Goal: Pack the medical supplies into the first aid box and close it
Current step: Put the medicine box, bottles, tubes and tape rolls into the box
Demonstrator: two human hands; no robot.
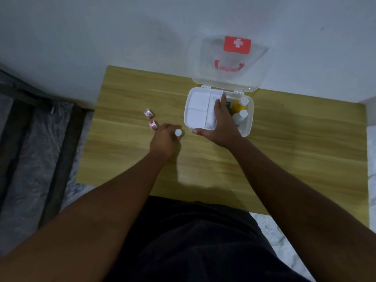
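Observation:
The white first aid box (249, 127) stands open on the wooden table, its clear lid (211, 58) with a red cross label and red handle leaning back against the wall. A white divided tray (198, 108) sits in its left half. My right hand (220, 123) grips the tray's right side, fingers over it and thumb at the front edge. A yellow bottle (238, 107) and a white bottle (241, 116) stand in the box's right part. My left hand (164, 140) is closed around a small white-capped bottle (178, 132) just left of the box. Two small red-and-white rolls (149, 113) (153, 125) lie on the table further left.
The wooden table (284, 159) stands against a white wall. A dark metal frame (61, 139) runs along the floor to the left. My dark trousers fill the bottom middle of the view.

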